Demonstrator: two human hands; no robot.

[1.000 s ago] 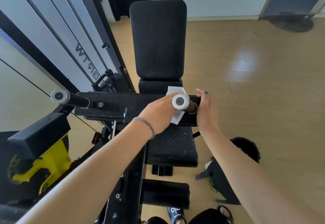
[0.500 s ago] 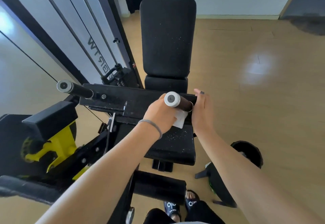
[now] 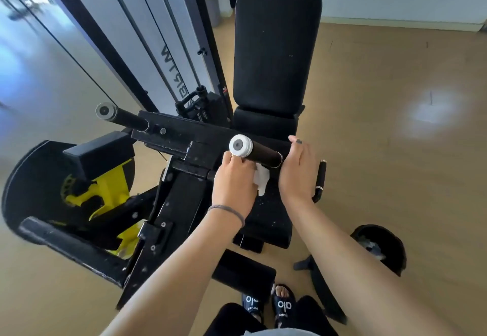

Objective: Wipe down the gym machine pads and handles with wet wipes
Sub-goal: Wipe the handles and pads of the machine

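- Left hand [image 3: 234,180] is right at the centre of the view, its grip clenched around a white wet wipe [image 3: 261,178], bunched and poking out to the hand's three o'clock side.
- The wipe sits pressed just under the black handle [image 3: 264,154], the short bar with the white end cap [image 3: 240,145] pointing towards the camera.
- Right hand [image 3: 299,169] is just at three o'clock of that handle, fingers straight and together, palm flat against the bar's far end; grip released, nothing held.
- So the handle runs between the two hands, wipe below it, both hands touching the bar.
- A grey hair tie [image 3: 227,210] rings the left wrist.
- Up at twelve o'clock stands the tall black back pad [image 3: 276,51], upright, with the seat pad [image 3: 271,219] below the hands, speckled with pale flecks.
- Out at ten o'clock, a second handle [image 3: 123,115] with a grey end cap juts from the same black crossbeam, well apart from the hands.
- At eight o'clock, a yellow cam [image 3: 105,193] sits inside the black frame.
- Down at six o'clock, two black slides [image 3: 268,306] on the wooden floor [image 3: 395,151], toes showing.
- At four o'clock, a dark round bin [image 3: 379,248] stands on the floor beside the right forearm.
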